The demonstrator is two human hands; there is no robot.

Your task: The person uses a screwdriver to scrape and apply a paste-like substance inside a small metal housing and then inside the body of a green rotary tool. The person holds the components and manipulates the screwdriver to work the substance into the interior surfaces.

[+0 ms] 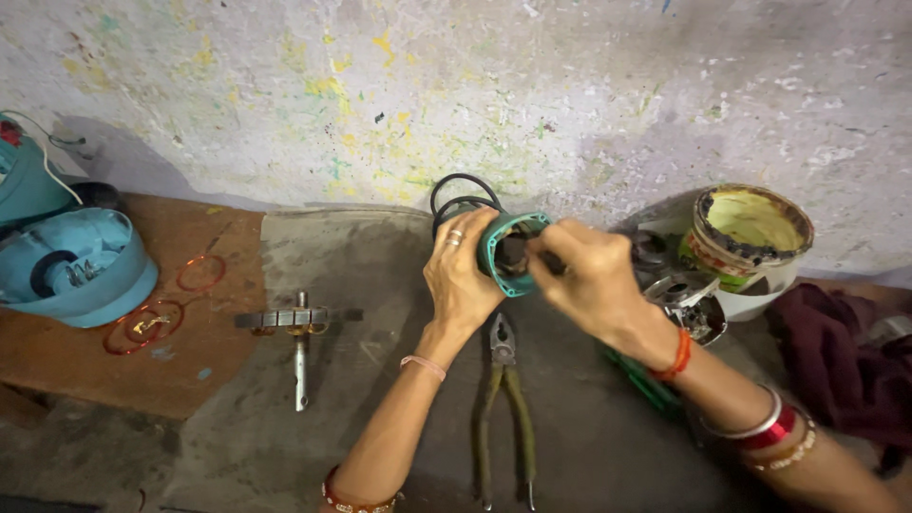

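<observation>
Behind right hand (591, 280), housing (508, 255) interior

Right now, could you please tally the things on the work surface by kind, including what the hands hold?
Teal motor housings: 2, one held by the left hand and right hand, one far left
Copper wire coils: 2
Rotor shaft: 1
Pliers: 1
Pot: 1
Total: 7
</observation>
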